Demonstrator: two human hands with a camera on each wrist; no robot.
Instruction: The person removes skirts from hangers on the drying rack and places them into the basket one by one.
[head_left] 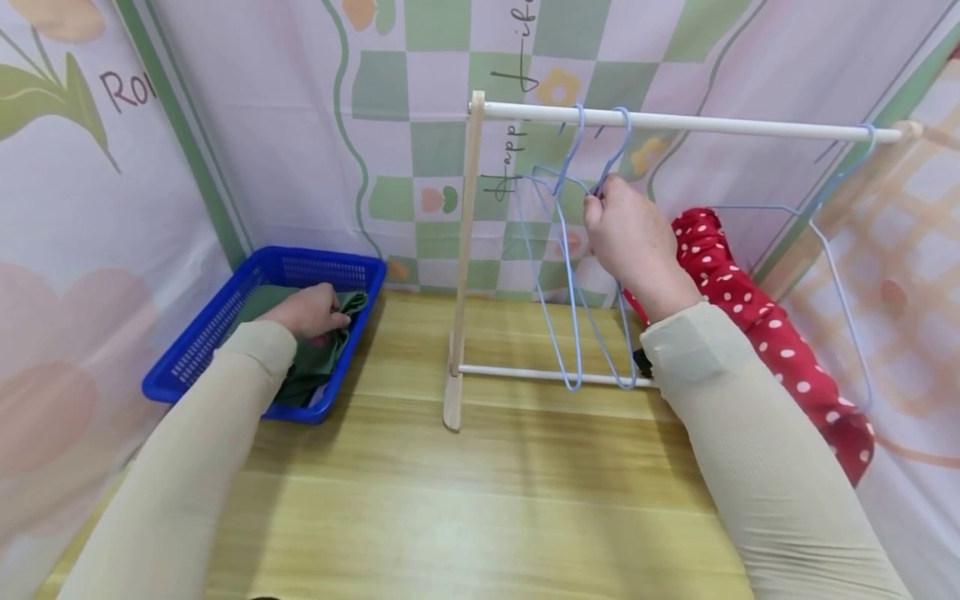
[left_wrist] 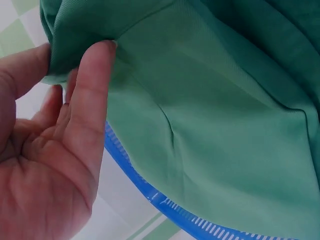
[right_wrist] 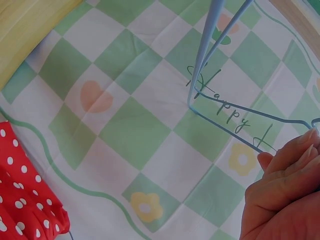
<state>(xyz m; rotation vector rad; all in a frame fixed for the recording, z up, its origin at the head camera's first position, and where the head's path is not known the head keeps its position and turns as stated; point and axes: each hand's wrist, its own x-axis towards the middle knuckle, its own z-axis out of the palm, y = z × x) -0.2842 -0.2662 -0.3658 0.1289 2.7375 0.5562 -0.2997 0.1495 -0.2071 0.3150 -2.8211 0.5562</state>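
My left hand (head_left: 303,312) reaches into a blue plastic basket (head_left: 161,385) and pinches the edge of a folded green cloth (head_left: 318,354). Close up in the left wrist view, the thumb and fingers of the left hand (left_wrist: 55,145) take hold of the green fabric (left_wrist: 210,130) at its upper left. On the other side, my right hand (head_left: 633,237) grips a light blue clothes hanger (head_left: 628,333) just below its hook, which is still over the rail. A second blue hanger (head_left: 576,333) hangs close to its left.
The clothes rack has a white top rail (head_left: 720,125) and a wooden upright (head_left: 468,242), standing on a wood-grain table (head_left: 450,517). At its right end, a red polka-dot garment (head_left: 780,342) hangs near another blue hanger (head_left: 836,250). Patterned curtains surround the table.
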